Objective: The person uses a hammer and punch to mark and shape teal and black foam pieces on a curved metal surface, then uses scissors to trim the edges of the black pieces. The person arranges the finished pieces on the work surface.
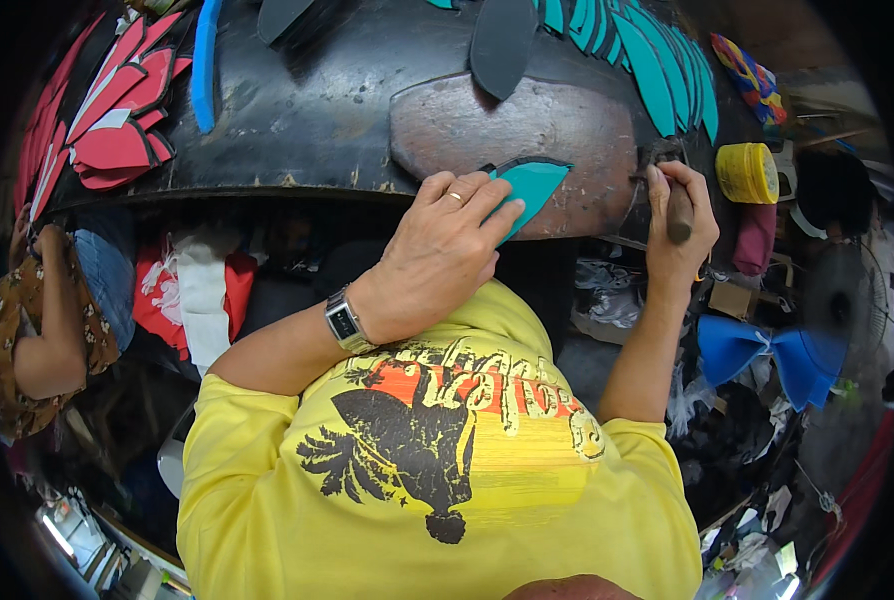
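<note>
The left hand (437, 235) steadies a teal leaf-shaped piece (540, 186) diagonally, tip up-right.

Scuffed black table (297, 135). On it, left to right: overlapping red leaf shapes (117, 148), a blue strip (205, 65), a brown board (447, 125) with a black oval (504, 48) overlapping its far edge, and fanned teal leaf shapes (651, 75).

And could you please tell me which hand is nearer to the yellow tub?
Right. The right hand, holding a tool, is just left of the yellow tub; the left hand is much farther left, on the teal piece.
</note>
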`<state>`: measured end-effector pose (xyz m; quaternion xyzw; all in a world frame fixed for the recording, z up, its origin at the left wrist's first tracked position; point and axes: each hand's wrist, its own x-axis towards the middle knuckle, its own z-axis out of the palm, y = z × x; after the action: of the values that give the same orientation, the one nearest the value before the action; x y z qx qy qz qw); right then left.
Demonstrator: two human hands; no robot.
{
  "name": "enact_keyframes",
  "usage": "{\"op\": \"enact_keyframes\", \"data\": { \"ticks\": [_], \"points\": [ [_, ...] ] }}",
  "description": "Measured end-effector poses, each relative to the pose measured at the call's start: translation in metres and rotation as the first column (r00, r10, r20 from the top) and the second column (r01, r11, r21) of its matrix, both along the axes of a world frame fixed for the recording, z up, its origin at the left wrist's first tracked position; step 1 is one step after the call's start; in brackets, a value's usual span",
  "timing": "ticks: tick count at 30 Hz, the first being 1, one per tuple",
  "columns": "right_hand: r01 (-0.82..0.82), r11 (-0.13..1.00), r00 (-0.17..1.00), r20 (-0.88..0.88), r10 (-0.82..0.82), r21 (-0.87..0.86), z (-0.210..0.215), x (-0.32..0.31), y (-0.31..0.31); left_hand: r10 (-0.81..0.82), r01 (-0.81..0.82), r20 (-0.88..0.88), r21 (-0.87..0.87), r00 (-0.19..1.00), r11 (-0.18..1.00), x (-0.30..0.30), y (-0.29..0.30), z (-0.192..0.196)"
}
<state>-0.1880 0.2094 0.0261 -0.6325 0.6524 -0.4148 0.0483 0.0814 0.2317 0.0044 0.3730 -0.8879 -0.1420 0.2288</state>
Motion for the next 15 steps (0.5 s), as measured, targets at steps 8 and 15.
{"op": "enact_keyframes", "data": {
  "ticks": [8, 15],
  "points": [
    [0.222, 0.959, 0.915, -0.377, -0.142, 0.176, -0.039, -0.070, 0.004, -0.023, 0.021, -0.063, -0.029, 0.998, 0.999, -0.006, -0.005, -0.004],
    [-0.048, 0.996, 0.879, 0.478, 0.007, 0.075, 0.007, -0.020, 0.012, 0.010, -0.012, -0.041, -0.040, 0.999, 0.999, -0.005, 0.002, -0.002]
  ]
}}
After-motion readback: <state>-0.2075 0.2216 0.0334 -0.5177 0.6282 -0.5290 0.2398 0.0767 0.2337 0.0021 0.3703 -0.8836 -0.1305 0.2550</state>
